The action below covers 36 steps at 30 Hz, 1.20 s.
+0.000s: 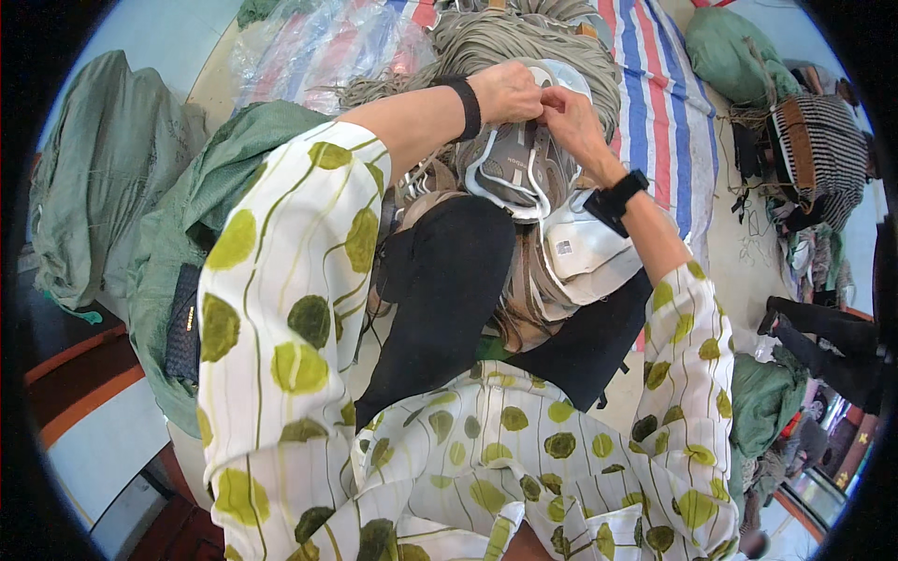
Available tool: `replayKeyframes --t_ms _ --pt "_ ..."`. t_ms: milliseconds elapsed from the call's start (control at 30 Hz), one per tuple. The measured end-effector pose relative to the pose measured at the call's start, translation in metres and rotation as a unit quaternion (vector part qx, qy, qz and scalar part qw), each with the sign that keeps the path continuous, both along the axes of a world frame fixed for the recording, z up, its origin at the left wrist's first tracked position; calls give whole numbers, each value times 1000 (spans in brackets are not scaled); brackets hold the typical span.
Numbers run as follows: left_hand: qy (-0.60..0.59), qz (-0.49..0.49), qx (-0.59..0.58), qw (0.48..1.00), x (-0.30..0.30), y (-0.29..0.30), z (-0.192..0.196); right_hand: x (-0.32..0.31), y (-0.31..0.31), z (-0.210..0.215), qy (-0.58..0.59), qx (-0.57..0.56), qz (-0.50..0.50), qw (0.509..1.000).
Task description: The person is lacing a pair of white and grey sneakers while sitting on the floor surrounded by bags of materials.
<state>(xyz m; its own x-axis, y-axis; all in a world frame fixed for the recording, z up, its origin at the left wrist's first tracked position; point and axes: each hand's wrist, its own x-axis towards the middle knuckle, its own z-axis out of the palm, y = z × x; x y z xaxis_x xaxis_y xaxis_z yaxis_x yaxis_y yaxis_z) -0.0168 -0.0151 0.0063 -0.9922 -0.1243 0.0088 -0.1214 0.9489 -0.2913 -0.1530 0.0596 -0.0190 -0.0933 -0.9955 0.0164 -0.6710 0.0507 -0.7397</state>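
Note:
My left hand (pixel 510 92) and my right hand (pixel 572 122) meet at the top of a grey-brown and white shoe upper (pixel 510 166). The fingers of both are pinched together almost tip to tip; what lies between them is too small to make out. Just beyond my hands spreads a thick bundle of grey-beige shoelaces (pixel 524 42). More shoe uppers, brown and white, lie piled between my knees, one with a pale inner side (pixel 585 248) facing up.
A striped red, white and blue sheet (pixel 655 122) covers the ground ahead, with clear plastic wrap (pixel 327 51) on its left part. Green sacks (pixel 108 178) stand at left, another green sack (pixel 734 51) at far right. A striped bag (pixel 818 150) sits near it.

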Motion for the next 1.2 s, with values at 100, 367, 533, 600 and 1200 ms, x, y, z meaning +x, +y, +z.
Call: replayKeyframes --t_ms 100,367,533,600,1200 --pt "-10 39 53 998 9 5 -2 -2 19 13 118 -95 0 988" --pt "285 277 184 899 30 63 -21 19 83 24 323 -21 92 942" --pt "278 218 104 930 47 25 -19 18 83 40 253 -57 87 962" --pt "282 220 61 932 40 8 -3 22 83 49 181 -104 91 974" --pt "336 301 119 885 32 42 -17 60 50 29 426 10 146 893"
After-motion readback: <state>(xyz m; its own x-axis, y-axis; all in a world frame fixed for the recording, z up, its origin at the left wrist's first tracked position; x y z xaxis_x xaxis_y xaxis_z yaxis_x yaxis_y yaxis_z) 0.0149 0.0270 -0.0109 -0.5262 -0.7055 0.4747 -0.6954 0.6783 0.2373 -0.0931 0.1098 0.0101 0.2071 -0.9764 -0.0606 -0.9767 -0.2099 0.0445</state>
